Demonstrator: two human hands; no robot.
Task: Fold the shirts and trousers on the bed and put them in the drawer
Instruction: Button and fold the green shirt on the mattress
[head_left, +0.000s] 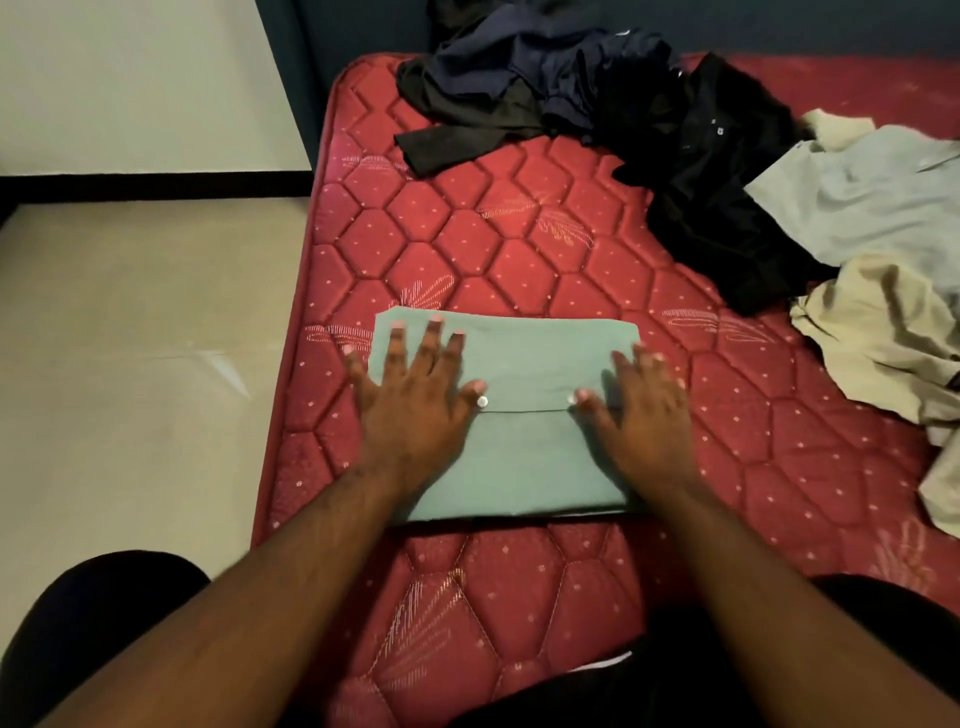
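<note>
With fingers spread flat, the left hand (415, 395) and right hand (641, 410) press a folded green garment (524, 457) lying near the left edge of the red mattress (519, 234), unfolded clothes (675, 130) heaped far right.

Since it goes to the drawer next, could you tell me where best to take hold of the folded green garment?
Probably by its two short ends, one hand sliding under each side. The folded green garment lies flat, and both hands already rest there.
</note>
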